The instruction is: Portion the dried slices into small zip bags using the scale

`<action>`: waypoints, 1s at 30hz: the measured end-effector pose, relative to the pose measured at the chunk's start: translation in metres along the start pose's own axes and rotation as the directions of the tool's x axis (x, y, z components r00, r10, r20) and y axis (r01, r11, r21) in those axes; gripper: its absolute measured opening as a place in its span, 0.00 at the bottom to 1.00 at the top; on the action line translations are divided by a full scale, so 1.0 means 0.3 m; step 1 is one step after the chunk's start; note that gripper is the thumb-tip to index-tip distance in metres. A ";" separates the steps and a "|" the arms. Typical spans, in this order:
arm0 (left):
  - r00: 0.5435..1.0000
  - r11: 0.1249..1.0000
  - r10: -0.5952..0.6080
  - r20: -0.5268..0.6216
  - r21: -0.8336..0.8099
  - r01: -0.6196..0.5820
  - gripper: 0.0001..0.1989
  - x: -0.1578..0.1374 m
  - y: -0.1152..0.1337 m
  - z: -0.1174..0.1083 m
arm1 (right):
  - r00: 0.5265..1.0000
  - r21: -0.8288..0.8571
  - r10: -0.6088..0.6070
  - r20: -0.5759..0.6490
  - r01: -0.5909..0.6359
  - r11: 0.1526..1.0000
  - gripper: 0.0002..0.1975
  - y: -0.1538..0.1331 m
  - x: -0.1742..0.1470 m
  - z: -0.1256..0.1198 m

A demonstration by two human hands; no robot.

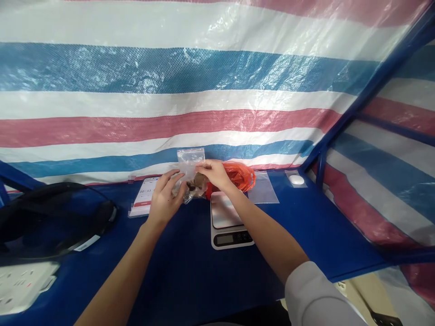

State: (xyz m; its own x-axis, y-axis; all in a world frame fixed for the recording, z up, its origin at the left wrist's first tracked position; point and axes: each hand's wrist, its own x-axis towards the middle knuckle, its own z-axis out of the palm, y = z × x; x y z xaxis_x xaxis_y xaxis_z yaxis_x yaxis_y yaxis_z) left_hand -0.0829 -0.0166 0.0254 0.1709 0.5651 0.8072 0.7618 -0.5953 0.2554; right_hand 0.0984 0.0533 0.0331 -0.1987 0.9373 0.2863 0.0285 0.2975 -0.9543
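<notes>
Near table's back edge (277,174), left fingers (168,177) spread, right fingers (208,165) at bag (190,158), grip unclear.

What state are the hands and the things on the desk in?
Left hand: fingers curled, thumb apart.
Right hand: thumb and fingers close together, grip unclear.
Zip bag: upright, seal unclear.
Plastic between hands: crumpled.
Phone: screen lit, timer showing.
Scale: display without readable digits.
Orange bag: crumpled.
Clear bag: lying flat.
White case: looks shut.
Power strip: no plugs in visible part.
</notes>
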 end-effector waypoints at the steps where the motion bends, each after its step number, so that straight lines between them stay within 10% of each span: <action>1: 1.000 0.999 0.026 0.000 0.029 -0.026 0.11 0.004 -0.017 -0.005 | 1.000 -0.016 0.014 0.001 -0.014 1.000 0.03 -0.004 0.021 0.022; 13: 0.976 0.981 -0.018 0.215 0.191 -0.024 0.17 -0.036 -0.152 0.005 | 0.978 -0.209 0.153 0.139 -0.122 0.970 0.09 0.007 0.098 0.124; 20: 0.952 0.986 -0.055 0.300 0.168 0.004 0.19 -0.023 -0.161 0.009 | 0.980 -0.698 -0.143 0.141 0.200 0.687 0.16 -0.053 -0.037 0.053; 30: 0.934 0.984 -0.053 0.355 0.178 -0.011 0.21 -0.018 -0.184 0.011 | 0.837 -0.736 -0.296 0.460 0.546 0.400 0.18 0.058 -0.103 0.066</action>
State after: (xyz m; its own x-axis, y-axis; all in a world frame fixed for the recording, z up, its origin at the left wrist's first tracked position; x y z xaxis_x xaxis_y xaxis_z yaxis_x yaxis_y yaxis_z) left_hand -0.1238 0.0151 0.0051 0.3404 0.7618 0.5512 0.8588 -0.4906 0.1476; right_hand 0.0855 0.0259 0.0060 -0.6253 0.6135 0.4823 0.6243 0.7641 -0.1624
